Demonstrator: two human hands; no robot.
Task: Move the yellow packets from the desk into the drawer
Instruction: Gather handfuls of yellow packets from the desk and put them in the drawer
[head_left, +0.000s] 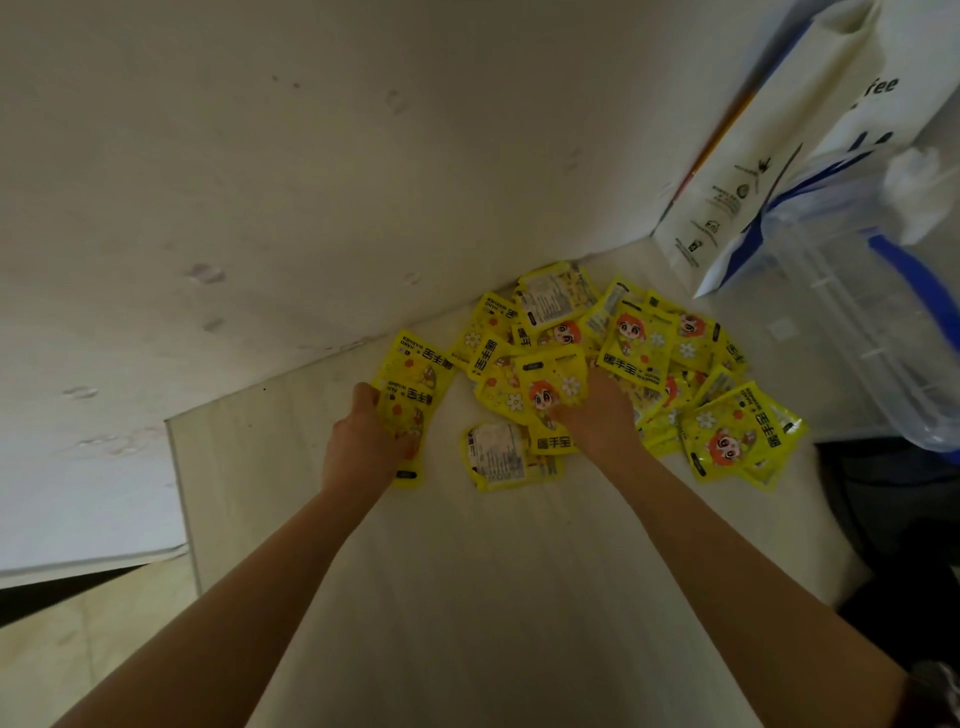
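Yellow packets (613, 364) heaped on desk (467, 597) against wall. Left hand (363, 441) grips a few; right hand (597, 415) presses pile, closure unclear. Light, slick, floppy: pinch stacks by edges.

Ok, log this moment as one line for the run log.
left hand: gripping packets | right hand: on packet pile | desk: pile still there | drawer: not in view

Dim, yellowish indoor light; wide-angle view.
Soft, faint shadows only. Straight lines bend toward the frame edges. The plastic container (883, 312) at right is blurred; foil glare glints on the yellow packets (639, 358).
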